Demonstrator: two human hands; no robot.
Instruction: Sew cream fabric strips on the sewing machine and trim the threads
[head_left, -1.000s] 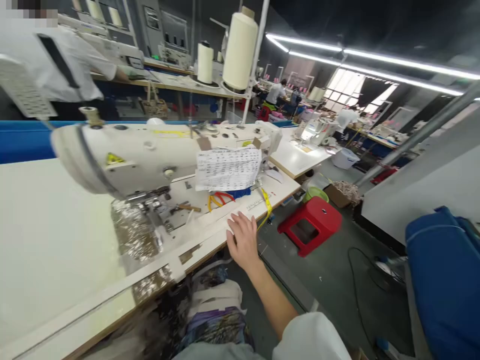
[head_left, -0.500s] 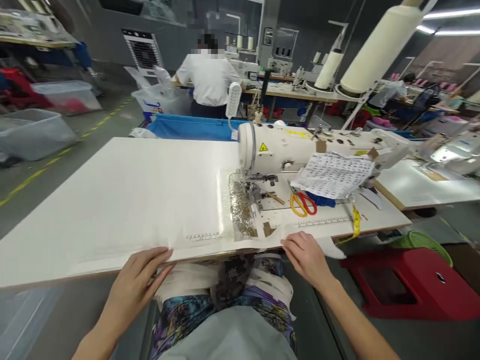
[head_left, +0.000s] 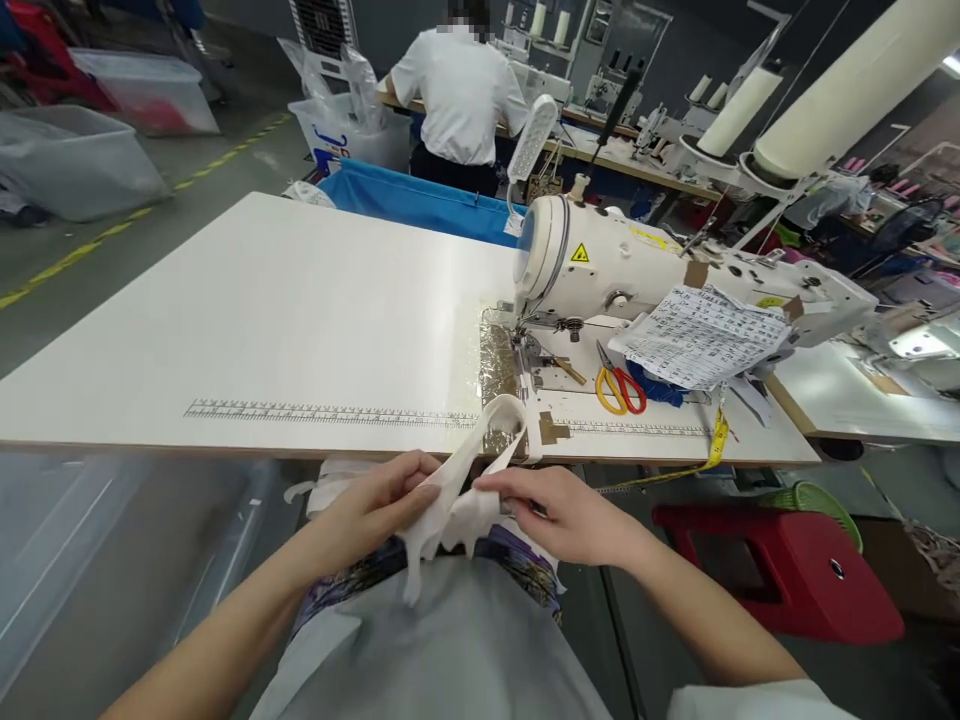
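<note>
A white fabric strip (head_left: 465,465) is bent into a loop over the table's front edge, its loose ends hanging above my lap. My left hand (head_left: 386,500) is closed on one side of the strip, thumb against fingers. Opposite it, my right hand (head_left: 559,510) pinches the other side, close to the left one. The loop's top lies just in front of the needle area of a white sewing machine (head_left: 637,260). More white fabric (head_left: 330,490) rests on my lap, partly hidden behind my left hand.
Scissors with yellow and red handles (head_left: 621,390) lie under the machine arm, near printed papers (head_left: 705,335). A printed ruler (head_left: 322,412) runs along the white table (head_left: 337,300). A yellow tape measure (head_left: 718,440) hangs off the edge. A red stool (head_left: 832,580) stands right; a co-worker (head_left: 461,95) sits ahead.
Before, my hands were far apart with the fabric stretched along the table's edge. Now they are close together over my lap, and the strip is folded into a loop. The view has tilted.
</note>
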